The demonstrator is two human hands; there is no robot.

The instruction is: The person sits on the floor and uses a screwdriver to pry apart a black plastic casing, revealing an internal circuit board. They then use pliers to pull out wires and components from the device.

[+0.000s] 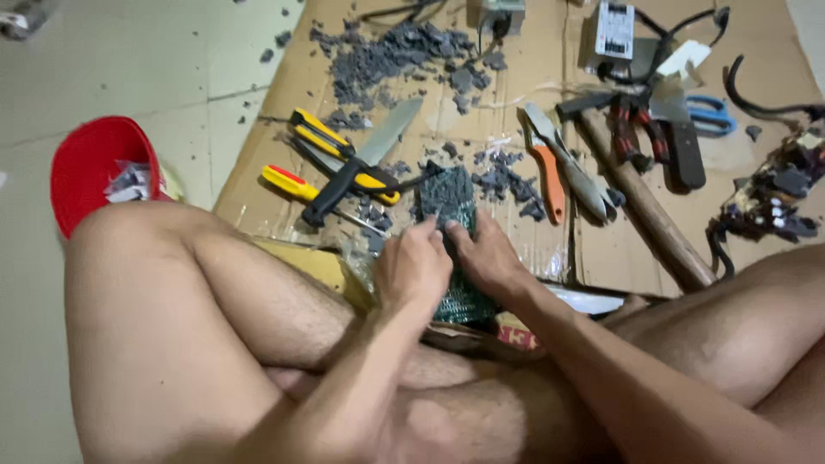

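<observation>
- Gripping the green circuit board (449, 196) with both hands, I hold it upright over my crossed legs, at the near edge of the cardboard sheet (773, 34) spread on the floor
- My left hand (412, 268) is closed on the board's left edge, fingers curled round it
- My right hand (487, 255) is clamped on the right edge; the two hands sit close together, nearly touching, with the board between them
- Just beyond the board: a kitchen knife (365, 159) with a black handle, yellow-handled pliers (339, 150) and a red-and-yellow screwdriver (296, 185), lying crossed
- Grey debris (387, 56) is heaped at the far side of the cardboard and scattered about the board
- To the right: an orange-handled tool (547, 176), a wooden-handled hammer (644, 206), blue scissors (709, 116)
- A red bowl (90, 163) stands on the tiled floor beside my left knee
</observation>
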